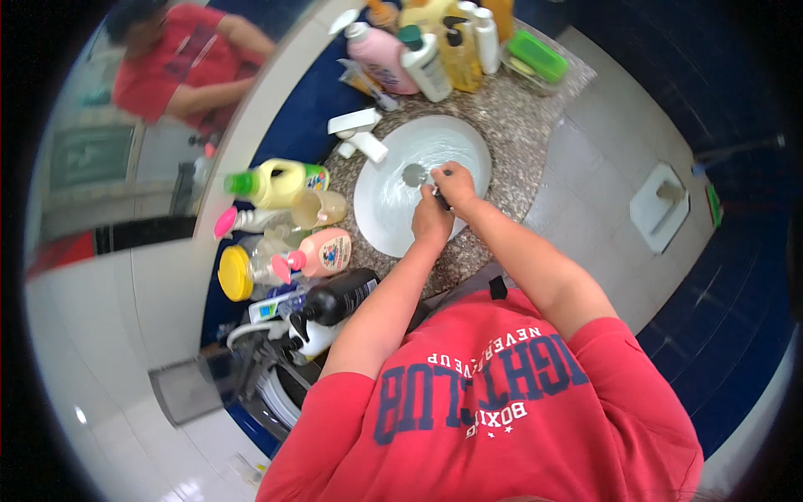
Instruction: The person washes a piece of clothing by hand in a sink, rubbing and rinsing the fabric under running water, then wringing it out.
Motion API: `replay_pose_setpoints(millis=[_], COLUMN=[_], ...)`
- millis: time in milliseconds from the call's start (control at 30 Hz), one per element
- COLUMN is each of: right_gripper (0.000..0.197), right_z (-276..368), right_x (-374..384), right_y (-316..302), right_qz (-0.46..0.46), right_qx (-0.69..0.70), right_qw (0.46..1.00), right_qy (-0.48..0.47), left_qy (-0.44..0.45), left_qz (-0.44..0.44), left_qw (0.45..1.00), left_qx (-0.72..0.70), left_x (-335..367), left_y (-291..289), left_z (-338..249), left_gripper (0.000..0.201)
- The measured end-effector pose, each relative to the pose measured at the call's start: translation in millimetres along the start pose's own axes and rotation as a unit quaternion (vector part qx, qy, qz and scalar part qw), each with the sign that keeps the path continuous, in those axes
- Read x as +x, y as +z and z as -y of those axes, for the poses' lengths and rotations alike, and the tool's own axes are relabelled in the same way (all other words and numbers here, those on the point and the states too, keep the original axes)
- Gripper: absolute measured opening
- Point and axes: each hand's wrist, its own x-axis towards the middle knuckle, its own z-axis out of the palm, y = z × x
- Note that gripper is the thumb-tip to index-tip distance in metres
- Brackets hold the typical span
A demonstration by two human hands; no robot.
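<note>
Both my hands are over a white oval sink [393,226]. My left hand [431,219] is closed round a small dark object [442,201], too small and covered to name. Just to its right and a little farther off, my right hand [454,186] has its fingers bent and pinched at the same object's upper end. Beside my fingers lies the round drain [414,175] of the sink. A white faucet [360,135] stands at the sink's back left rim. Wet, shiny ripples show in the basin.
Bottles crowd the speckled counter [523,142]: a pink pump bottle [381,57] at the far side, a peach pump bottle [324,253] and a black pump bottle [341,297] near my left arm. A green-lidded box [537,57] sits far right. A mirror [92,159] lines the left.
</note>
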Motion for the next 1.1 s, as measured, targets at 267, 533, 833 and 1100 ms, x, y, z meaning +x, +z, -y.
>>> replay_pose_setpoints(millis=[267,533,833,1100], right_gripper=[0.035,0.025,0.021,0.023], right_z=[52.4,64.6,111.0,132.1], right_x=[-3.9,-16.7,-38.7,-45.5], right_y=[-62.4,-84.1,-101.0,-88.0], right_qz=[0.266,0.327,0.348,0.367], right_qx=[0.0,0.094,0.138,0.087], right_qw=[0.946,0.939,0.916,0.922], right_qy=[0.188,0.043,0.147,0.084], left_qy=[0.114,-0.133,-0.075,-0.023], left_qz=[-0.131,0.085,0.05,0.008], left_qw=[0.981,0.655,0.57,0.685], left_qx=[-0.087,-0.739,-0.817,-0.728], left_x=[-7.9,-33.8,-52.3,-65.1], left_y=[-16.7,-43.4,-52.8,-72.6], left_z=[3.0,-7.5,-20.8,-23.6], left_gripper=[0.066,0.038,0.03,0.031])
